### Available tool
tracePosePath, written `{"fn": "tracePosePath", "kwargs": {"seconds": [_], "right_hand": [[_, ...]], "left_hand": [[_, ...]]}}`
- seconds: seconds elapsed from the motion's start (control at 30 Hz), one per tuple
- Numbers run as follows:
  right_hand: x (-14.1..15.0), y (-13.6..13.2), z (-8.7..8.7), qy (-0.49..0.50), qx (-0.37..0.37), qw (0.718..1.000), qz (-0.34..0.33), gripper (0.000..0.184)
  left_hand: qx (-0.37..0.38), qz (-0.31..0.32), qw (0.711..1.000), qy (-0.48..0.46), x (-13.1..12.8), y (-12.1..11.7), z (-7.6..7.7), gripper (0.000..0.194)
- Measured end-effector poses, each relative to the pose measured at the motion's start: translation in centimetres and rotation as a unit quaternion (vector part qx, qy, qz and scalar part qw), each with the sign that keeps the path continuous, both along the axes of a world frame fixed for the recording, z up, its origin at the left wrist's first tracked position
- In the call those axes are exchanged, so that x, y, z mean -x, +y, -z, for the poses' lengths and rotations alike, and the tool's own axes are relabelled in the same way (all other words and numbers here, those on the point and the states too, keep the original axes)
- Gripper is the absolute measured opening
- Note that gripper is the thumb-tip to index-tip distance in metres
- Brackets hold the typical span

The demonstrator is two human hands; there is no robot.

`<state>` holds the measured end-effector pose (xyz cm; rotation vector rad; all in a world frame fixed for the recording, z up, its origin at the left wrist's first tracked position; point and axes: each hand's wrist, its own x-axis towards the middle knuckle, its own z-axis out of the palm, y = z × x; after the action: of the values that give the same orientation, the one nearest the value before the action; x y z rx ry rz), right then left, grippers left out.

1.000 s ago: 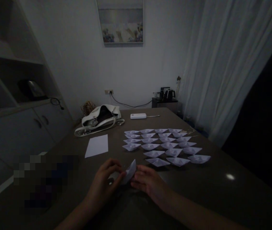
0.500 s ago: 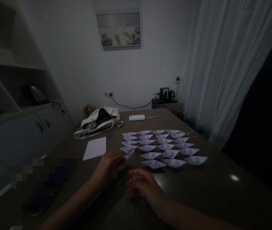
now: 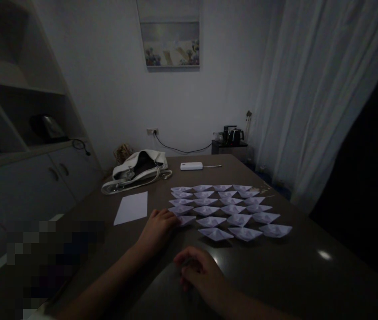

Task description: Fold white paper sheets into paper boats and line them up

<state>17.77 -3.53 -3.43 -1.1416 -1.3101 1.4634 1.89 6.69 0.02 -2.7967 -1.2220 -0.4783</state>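
Note:
My left hand point(image 3: 161, 227) rests low over the table with its fingers closed on the left end of a white paper boat point(image 3: 186, 220). Its fingertips are partly hidden. That boat sits at the left end of a row, beside another paper boat point(image 3: 211, 222). My right hand point(image 3: 199, 270) hovers nearer to me, its fingers loosely curled, with a gap between thumb and forefinger and nothing visible in it. Several more folded boats stand in rows beyond, and the front row includes one boat point(image 3: 215, 234) just past my right hand.
A white sheet of paper point(image 3: 131, 208) lies left of the boats. Behind it is a white handbag point(image 3: 139, 169). A white power bank point(image 3: 191, 166) with a short cable lies at the far side of the dark table point(image 3: 275, 266). Pale scraps sit near the right edge.
My left hand has lowered the tilted paper boat level onto the table at the row's left end. My right hand has drawn slightly back toward me.

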Motion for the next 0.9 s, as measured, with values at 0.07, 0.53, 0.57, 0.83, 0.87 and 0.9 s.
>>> {"fn": "tracePosePath", "kwargs": {"seconds": [0.07,0.53,0.57,0.83,0.87,0.9], "right_hand": [[-0.1,0.0,0.3,-0.002,-0.005,1.000,-0.007,0.020],[-0.4,0.3,0.5,-0.011,-0.003,0.999,-0.030,0.021],[-0.4,0.4,0.6,-0.010,-0.002,0.999,-0.031,0.021],[-0.3,0.4,0.4,-0.010,-0.014,0.999,-0.043,0.015],[-0.3,0.4,0.4,-0.011,-0.013,0.999,-0.045,0.014],[-0.4,0.4,0.3,-0.010,-0.013,0.999,-0.048,0.014]], "left_hand": [[0.002,0.002,1.000,0.001,0.0,0.0,0.1,0.017],[0.035,-0.097,0.994,-0.034,4.6,2.3,-2.0,0.025],[0.043,-0.128,0.991,-0.028,6.4,3.0,-2.3,0.029],[0.176,-0.203,0.962,0.051,16.6,6.3,-2.7,0.055],[0.185,-0.200,0.960,0.057,16.9,6.5,-2.6,0.055],[0.192,-0.197,0.959,0.063,17.0,6.6,-2.5,0.054]]}}
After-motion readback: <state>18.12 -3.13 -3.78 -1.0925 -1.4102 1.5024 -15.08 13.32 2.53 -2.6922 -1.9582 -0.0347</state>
